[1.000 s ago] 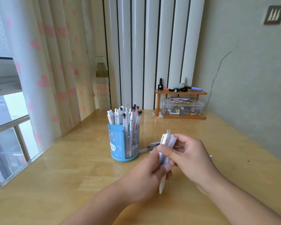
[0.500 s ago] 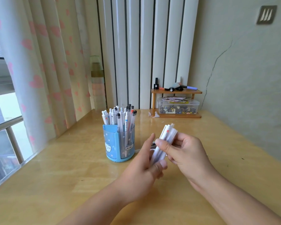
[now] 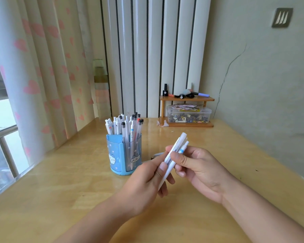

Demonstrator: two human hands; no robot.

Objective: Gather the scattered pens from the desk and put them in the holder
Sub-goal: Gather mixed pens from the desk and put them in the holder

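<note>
Desk, pens between hands — gripped

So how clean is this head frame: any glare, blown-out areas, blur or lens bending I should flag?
Head view: daylight blows out the window at left; a soft sheen lies on the glossy wooden desk behind the blue pen holder; the tips of the white pens held in both hands are slightly smeared; the wide lens bows the curtain and the desk edges.

Glossy, smooth wooden desk; translucent blue plastic holder of white plastic pens; soft cloth curtain; clear plastic box on a wooden shelf; matt, cracked wall.
</note>
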